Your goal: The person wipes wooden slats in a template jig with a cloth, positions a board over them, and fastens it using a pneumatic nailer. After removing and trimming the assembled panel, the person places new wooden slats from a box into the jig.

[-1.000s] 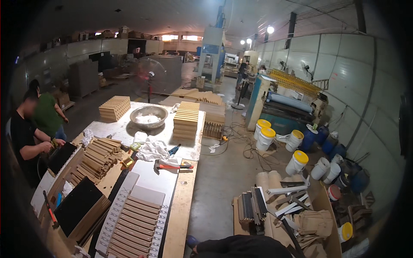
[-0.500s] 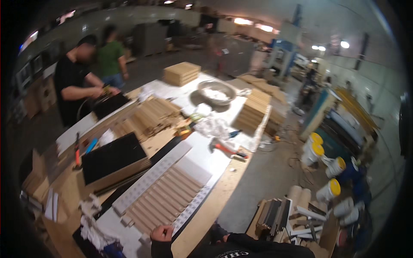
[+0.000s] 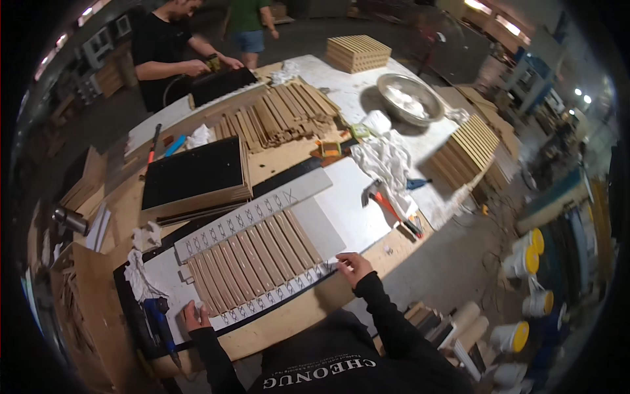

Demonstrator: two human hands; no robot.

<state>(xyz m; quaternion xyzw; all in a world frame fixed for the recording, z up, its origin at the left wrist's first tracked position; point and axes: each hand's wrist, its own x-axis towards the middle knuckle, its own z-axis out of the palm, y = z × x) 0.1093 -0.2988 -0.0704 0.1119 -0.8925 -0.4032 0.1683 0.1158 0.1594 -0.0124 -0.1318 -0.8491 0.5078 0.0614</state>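
Note:
My left hand (image 3: pixel 194 316) rests on the near left end of a white slotted strip (image 3: pixel 275 295) at the front of the workbench. My right hand (image 3: pixel 354 266) lies on the right end of the same strip, fingers spread flat. Between this strip and a second white slotted strip (image 3: pixel 252 213) lie several tan wooden slats (image 3: pixel 252 256) side by side. Neither hand grips anything.
A black-topped board stack (image 3: pixel 193 174) sits behind the slats. A hammer (image 3: pixel 387 203), white rags (image 3: pixel 384 161), a metal bowl (image 3: pixel 407 98), slat piles (image 3: pixel 282 115) and a blue tool (image 3: pixel 157 318) lie around. Two other people (image 3: pixel 170 49) work at the far end. Yellow-lidded buckets (image 3: pixel 525 253) stand on the floor to the right.
The view has dropped from across the workshop down onto the bench. Both my hands have come into view and settled on the near white strip.

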